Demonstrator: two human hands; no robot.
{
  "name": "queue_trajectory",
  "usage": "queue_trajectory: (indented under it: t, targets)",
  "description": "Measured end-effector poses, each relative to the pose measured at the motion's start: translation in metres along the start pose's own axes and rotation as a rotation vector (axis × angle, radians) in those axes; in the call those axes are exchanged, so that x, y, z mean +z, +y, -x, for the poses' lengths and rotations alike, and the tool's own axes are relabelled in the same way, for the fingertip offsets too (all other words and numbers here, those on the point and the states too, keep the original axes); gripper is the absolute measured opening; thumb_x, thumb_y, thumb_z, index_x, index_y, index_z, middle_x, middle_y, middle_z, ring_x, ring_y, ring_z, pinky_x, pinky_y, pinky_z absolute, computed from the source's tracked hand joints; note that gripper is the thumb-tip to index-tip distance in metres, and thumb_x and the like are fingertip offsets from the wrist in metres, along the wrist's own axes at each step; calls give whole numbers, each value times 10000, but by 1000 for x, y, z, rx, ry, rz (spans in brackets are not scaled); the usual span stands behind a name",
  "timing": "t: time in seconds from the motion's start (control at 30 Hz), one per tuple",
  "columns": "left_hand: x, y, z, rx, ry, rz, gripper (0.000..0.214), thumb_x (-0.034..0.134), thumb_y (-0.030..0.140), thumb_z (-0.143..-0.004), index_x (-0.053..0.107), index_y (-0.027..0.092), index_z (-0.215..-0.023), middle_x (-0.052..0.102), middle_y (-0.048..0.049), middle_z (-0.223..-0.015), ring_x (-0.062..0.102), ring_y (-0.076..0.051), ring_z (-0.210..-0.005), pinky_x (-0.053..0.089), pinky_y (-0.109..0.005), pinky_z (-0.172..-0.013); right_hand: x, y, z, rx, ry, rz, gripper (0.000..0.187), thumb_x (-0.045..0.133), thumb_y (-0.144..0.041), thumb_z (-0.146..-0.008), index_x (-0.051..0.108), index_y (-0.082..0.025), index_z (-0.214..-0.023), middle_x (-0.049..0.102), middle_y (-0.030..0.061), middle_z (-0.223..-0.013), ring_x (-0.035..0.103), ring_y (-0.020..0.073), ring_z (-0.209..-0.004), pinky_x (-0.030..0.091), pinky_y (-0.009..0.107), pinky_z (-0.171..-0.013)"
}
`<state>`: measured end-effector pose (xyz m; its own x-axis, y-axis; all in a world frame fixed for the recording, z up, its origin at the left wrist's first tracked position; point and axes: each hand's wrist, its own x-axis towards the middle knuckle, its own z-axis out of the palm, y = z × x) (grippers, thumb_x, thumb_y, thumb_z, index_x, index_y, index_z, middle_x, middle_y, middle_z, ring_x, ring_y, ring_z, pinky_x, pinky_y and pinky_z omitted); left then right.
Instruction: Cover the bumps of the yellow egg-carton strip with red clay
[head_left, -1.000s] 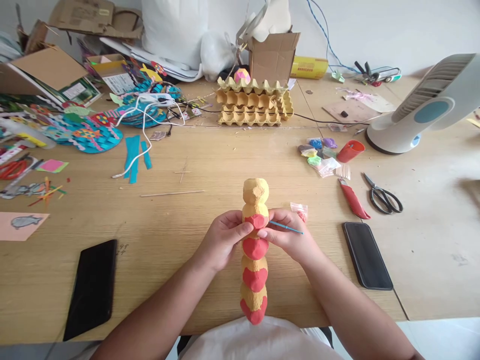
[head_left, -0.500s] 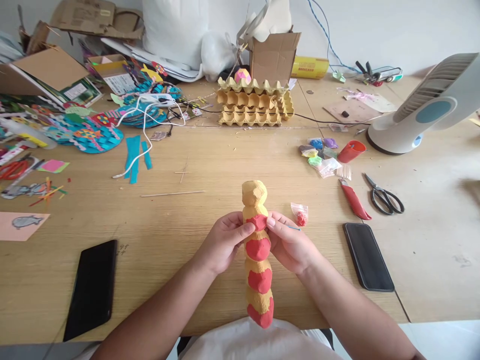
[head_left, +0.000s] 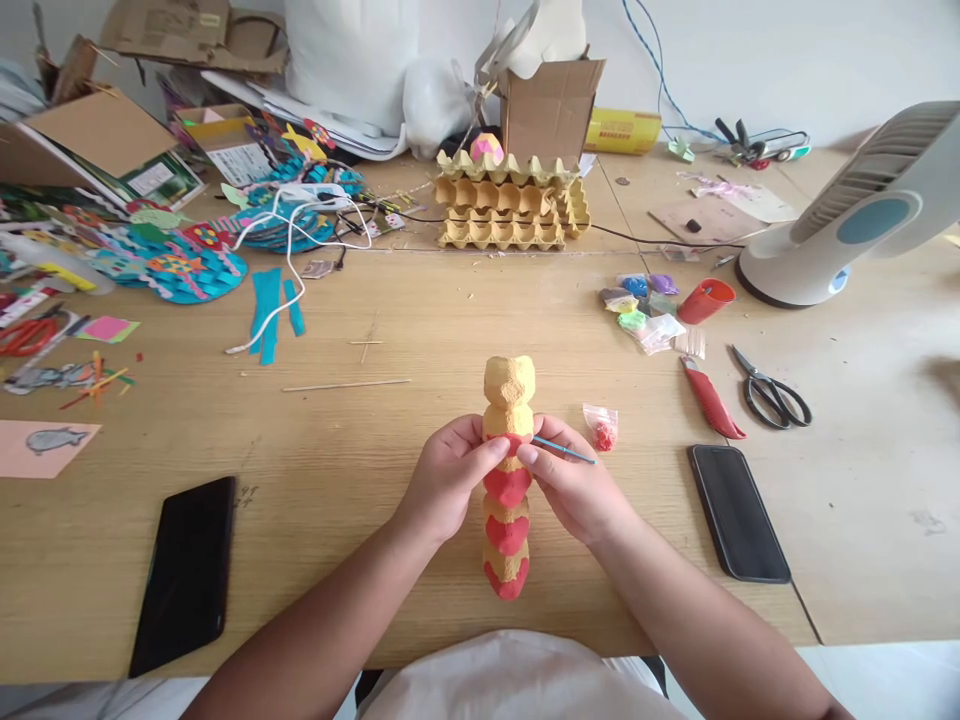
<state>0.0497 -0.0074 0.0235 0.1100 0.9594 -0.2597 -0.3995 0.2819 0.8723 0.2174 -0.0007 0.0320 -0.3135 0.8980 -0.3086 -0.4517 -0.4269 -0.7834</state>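
Between my hands is an egg-carton strip [head_left: 508, 392], yellow, with red clay-like patches on several of its bumps. It points away from me, its near end above the table's front edge. My left hand [head_left: 448, 478] grips its left side, thumb lying on a red patch [head_left: 508, 487] area near the middle. My right hand [head_left: 574, 482] closes on the right side, thumb pressed to the same bump. A thin blue stick [head_left: 566, 450] is also tucked in my right hand. Just beyond that hand lies a small plastic bag [head_left: 602, 428] with red material in it.
To the right are a red cutter [head_left: 711, 398], scissors [head_left: 769, 390], a phone [head_left: 739, 513], a red cup [head_left: 705, 300] and a white fan [head_left: 832, 220]. A black tablet [head_left: 185, 575] lies left. Egg cartons [head_left: 514, 205] stand at the back; a wooden stick [head_left: 346, 385] lies in front.
The strip's near end has tilted away from my body and looks shorter. My right hand has turned slightly, showing more of the blue stick. Both hands still grip the strip.
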Motion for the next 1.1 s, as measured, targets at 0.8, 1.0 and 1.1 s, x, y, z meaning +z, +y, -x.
queue_trajectory:
  t: [0.8,1.0,1.1]
  targets:
    - [2,-1,2,-24,-59,46,446,867,580,-881,718,172,-779,592,-1,-706,484,-126,-644,405,-260,-612,3,-2,8,115,-18,-122,460,997,-550,-712,712,-237,-894,729,3,-885,639,192,-842,494,313,-791]
    - [2,3,4,-38,-109,64,491,837,652,-874,718,177,-834,612,-13,-718,507,-143,-634,423,-275,-596,-1,-1,5,102,-25,-96,443,968,-580,-758,731,-223,-871,708,-8,-821,618,172,-785,471,299,-752]
    - [3,4,5,-6,-133,40,477,907,617,-814,742,176,-898,665,-23,-765,559,-146,-676,457,-270,-640,1,0,6,74,-13,-63,435,962,-578,-768,742,-224,-889,713,-7,-819,622,176,-786,474,307,-759]
